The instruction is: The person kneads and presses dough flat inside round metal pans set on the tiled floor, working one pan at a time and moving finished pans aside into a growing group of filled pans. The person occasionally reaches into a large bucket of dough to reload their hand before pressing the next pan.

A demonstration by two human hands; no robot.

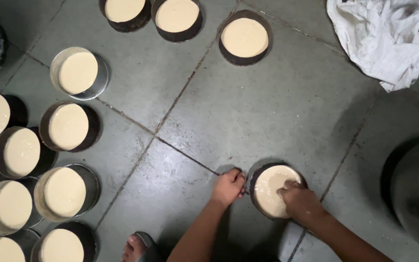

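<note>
A round cake tin [276, 190] of pale batter, set on the tiled floor [267, 111], is steadied at its rim by the closed left hand [228, 187], so the right hand's [300, 201] fingers, pressed into the batter and gripping nothing, can level it. Filled tins [66, 127] are grouped well apart.

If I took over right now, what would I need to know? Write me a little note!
Left hand grips the rim of the round tin on the tiled floor.
Right hand is pressed into the pale batter inside that tin.
Done: many other tins on the left and along the top hold smooth, level batter.
Left: this tin's batter looks uneven.
A white cloth lies top right.
</note>
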